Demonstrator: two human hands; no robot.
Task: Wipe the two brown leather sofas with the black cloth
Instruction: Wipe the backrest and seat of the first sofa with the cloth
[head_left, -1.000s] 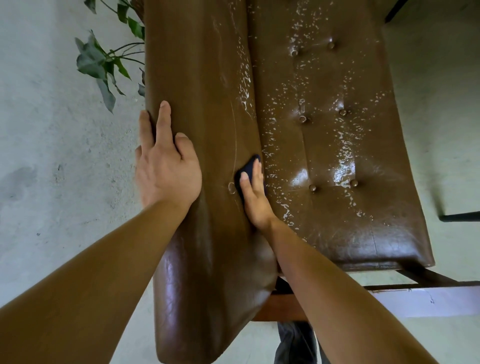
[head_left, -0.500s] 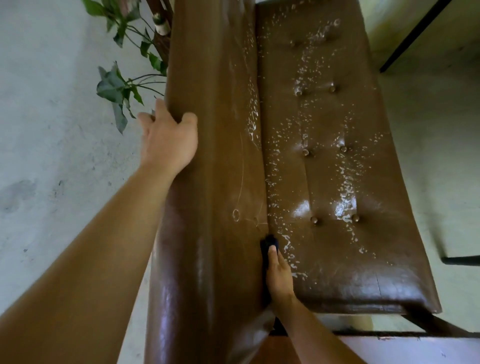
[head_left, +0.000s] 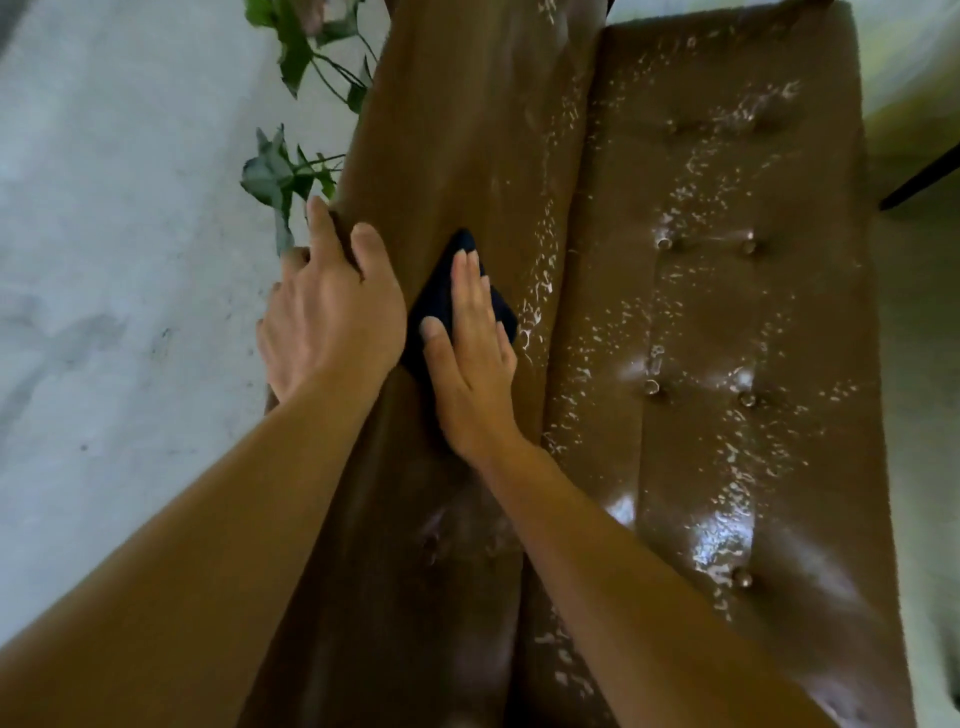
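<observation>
A brown leather sofa (head_left: 727, 467) fills the middle and right of the head view, its tufted seat speckled with white foam and water. My right hand (head_left: 475, 358) lies flat on the black cloth (head_left: 441, 296) and presses it against the sofa's backrest (head_left: 457, 130). My left hand (head_left: 327, 312) grips the top edge of the backrest just left of the cloth, fingers curled over it. Part of the cloth is hidden under my right palm. Only one sofa is in view.
A grey concrete wall (head_left: 114, 234) runs close along the left behind the backrest. Green plant leaves (head_left: 280, 171) poke out between wall and sofa near my left hand. A dark metal bar (head_left: 919, 182) crosses the floor at the right edge.
My right hand has carried the cloth from low in the crease between seat and backrest up onto the backrest face, beside my left hand. The view has shifted closer.
</observation>
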